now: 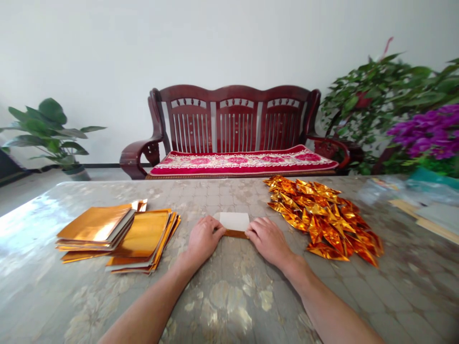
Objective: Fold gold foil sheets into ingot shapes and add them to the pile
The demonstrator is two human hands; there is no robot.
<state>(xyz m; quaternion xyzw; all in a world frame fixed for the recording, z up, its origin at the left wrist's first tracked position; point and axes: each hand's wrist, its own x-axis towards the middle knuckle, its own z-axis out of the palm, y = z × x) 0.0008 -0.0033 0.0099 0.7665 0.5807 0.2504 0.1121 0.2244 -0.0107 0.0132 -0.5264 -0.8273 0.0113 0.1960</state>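
A sheet of gold foil paper (234, 220) lies on the table in front of me, its white side facing up. Its near edge is turned over into a narrow gold strip. My left hand (205, 236) pinches the left end of that strip. At the right end, the fingers of my right hand (268, 239) are closed on it too. Stacks of flat gold foil paper (143, 235) sit to the left of my hands. On the right is a heap of folded gold foil pieces (324, 215) with pointed ends.
The table (229, 296) has a patterned, shiny cover. Clear plastic wrapping (383, 187) and flat sheets (441, 217) lie at its right side. Beyond the far edge stands a wooden bench (234, 126) with a red cushion (244, 162). Potted plants flank it.
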